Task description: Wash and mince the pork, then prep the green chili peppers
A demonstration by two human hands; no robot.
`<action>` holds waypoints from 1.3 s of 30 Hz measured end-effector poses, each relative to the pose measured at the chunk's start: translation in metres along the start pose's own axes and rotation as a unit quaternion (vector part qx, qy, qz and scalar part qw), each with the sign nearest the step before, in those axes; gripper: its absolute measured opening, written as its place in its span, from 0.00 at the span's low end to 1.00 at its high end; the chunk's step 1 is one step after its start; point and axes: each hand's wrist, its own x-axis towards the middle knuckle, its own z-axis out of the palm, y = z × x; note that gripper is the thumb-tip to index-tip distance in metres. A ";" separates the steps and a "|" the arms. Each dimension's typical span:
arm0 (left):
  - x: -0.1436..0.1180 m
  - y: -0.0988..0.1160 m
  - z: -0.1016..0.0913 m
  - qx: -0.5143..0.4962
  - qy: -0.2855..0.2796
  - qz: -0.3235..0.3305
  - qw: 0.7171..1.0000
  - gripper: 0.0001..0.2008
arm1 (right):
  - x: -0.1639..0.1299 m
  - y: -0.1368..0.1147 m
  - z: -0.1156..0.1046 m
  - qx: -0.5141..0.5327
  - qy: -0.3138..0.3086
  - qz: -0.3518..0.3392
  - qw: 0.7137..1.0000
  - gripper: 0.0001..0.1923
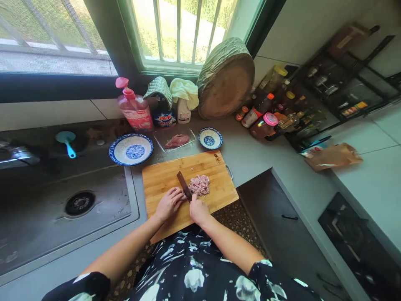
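Observation:
A cleaver (184, 186) is gripped by its handle in my right hand (199, 210), its dark blade upright over the wooden cutting board (163, 177). My left hand (171, 202) rests on the board just left of the blade, fingers bent and pressed down on a small piece of meat, mostly hidden under them. To the right of the blade lies a heap of diced pink meat (199, 184). Behind the board, a larger raw piece of meat (177, 141) sits in a clear tray (159, 142).
A large blue-rimmed plate (114, 156) stands at the sink's corner, a smaller one (216, 145) behind the board. The sink (103, 188) is on the left. Pink soap bottle (136, 110), round chopping block (228, 85) and sauce bottles (253, 115) line the wall. A stove (347, 230) is at right.

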 end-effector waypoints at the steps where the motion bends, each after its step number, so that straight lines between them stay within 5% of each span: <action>1: -0.001 -0.002 0.000 -0.008 0.004 0.004 1.000 0.11 | 0.002 -0.003 0.002 0.000 0.001 0.004 1.000 0.12; 10: 0.000 -0.005 -0.008 -0.015 0.014 0.012 1.000 0.10 | 0.012 0.026 -0.019 -0.007 -0.008 0.025 1.000 0.13; 15: -0.003 -0.004 -0.004 -0.011 0.008 0.006 1.000 0.10 | 0.007 0.004 -0.017 0.020 0.001 -0.015 1.000 0.11; 23: -0.007 -0.004 0.003 0.008 0.023 -0.003 1.000 0.09 | -0.028 0.023 -0.012 0.031 -0.045 -0.030 0.998 0.12; 31: -0.016 -0.003 0.005 -0.011 0.026 -0.001 1.000 0.10 | 0.027 -0.014 -0.003 0.058 0.002 -0.008 0.998 0.11; 39: 0.012 0.013 0.003 0.021 -0.013 -0.015 1.000 0.10 | 0.021 0.042 -0.014 0.069 0.003 0.044 0.997 0.16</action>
